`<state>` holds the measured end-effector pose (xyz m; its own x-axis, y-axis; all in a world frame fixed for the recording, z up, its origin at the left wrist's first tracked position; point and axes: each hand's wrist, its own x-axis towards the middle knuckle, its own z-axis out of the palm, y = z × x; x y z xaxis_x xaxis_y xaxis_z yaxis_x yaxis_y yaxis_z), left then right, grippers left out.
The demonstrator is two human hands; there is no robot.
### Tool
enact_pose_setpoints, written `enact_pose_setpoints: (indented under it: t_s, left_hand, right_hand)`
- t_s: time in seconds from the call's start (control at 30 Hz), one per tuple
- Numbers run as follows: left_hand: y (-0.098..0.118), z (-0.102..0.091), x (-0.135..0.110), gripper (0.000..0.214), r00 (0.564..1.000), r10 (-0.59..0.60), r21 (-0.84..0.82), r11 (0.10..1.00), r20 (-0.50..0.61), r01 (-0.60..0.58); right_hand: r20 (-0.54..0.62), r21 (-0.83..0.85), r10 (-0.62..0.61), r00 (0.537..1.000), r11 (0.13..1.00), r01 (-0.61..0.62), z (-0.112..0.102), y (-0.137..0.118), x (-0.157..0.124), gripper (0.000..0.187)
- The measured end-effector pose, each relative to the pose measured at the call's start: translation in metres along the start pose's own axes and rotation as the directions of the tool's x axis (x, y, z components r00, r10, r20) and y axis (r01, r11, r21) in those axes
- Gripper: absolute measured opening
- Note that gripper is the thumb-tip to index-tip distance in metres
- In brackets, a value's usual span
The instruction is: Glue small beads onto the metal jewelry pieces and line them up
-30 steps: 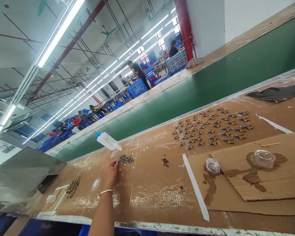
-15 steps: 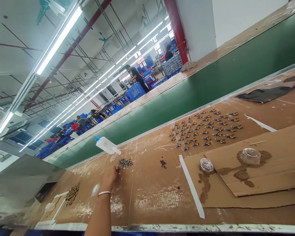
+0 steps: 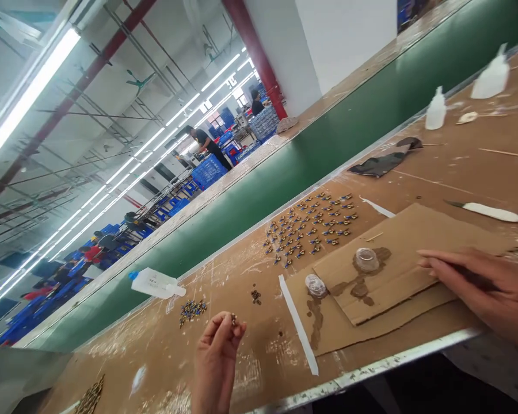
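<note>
While the left hand (image 3: 218, 351) grips a small part (image 3: 233, 319), the right hand (image 3: 486, 287) hangs well apart

Pinched between the left thumb and forefinger, the part shows at their tips, raised over the bench (image 3: 224, 290); its long axis is too small to make out. From the right hand's fingers it lies well to the left, roughly level along the bench, with the cardboard (image 3: 397, 273) and a white tape strip (image 3: 299, 325) between. Those right fingers come close together above the cardboard; whether they grip anything, I cannot tell.

Of the two, the left hand is nearer the loose pieces: a pile of blue-and-gold parts (image 3: 193, 312) to its left, a cluster of brown discs (image 3: 256, 295) beyond it on the right. A wide spread of parts (image 3: 311, 227) lies farther off, between the cardboard and the green belt (image 3: 242, 213).

Between the left hand and the tape strip runs a stretch of bench with one lone brown disc (image 3: 280, 334). A straight line joining both hands' fingertips passes close by two obstacles on the cardboard, a clear cup (image 3: 366, 260) and a clear lump (image 3: 315, 286). The bench's front edge (image 3: 362, 376) runs beneath the right hand, and a knife (image 3: 492, 211) lies beyond that hand.
</note>
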<state>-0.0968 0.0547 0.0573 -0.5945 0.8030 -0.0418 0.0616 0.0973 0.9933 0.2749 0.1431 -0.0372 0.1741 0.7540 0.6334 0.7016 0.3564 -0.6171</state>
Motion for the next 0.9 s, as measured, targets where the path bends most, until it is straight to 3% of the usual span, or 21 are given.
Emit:
enact_pose_setpoints:
  t_s: [0.07,0.13,0.47,0.6,0.9]
  left_hand:
    - [0.003,0.028,-0.013,0.031,0.993,-0.088,-0.167,0.981,0.083,0.101]
    - [0.006,0.05,-0.019,0.033,0.982,-0.137,-0.216,0.963,0.127,0.162]
    - [0.018,0.113,-0.019,0.038,0.979,-0.1,-0.073,0.991,0.176,0.114]
    - [0.023,0.126,-0.021,0.045,0.984,-0.113,-0.022,0.993,0.141,0.117]
    - [0.035,0.128,-0.012,0.046,0.978,-0.136,0.083,0.989,0.16,0.124]
  right_hand:
    - [-0.015,0.016,-0.079,0.997,0.997,0.079,-0.006,-0.006,0.004,0.027]
    - [-0.037,0.06,-0.105,0.994,0.992,0.107,-0.009,-0.01,0.008,0.02]
    - [-0.065,0.23,-0.124,0.99,0.964,0.136,-0.011,-0.008,0.012,0.016]
    - [-0.076,0.278,-0.12,0.99,0.951,0.136,-0.012,-0.008,0.013,0.016]
    - [-0.103,0.297,-0.117,0.988,0.944,0.143,-0.013,-0.007,0.013,0.017]
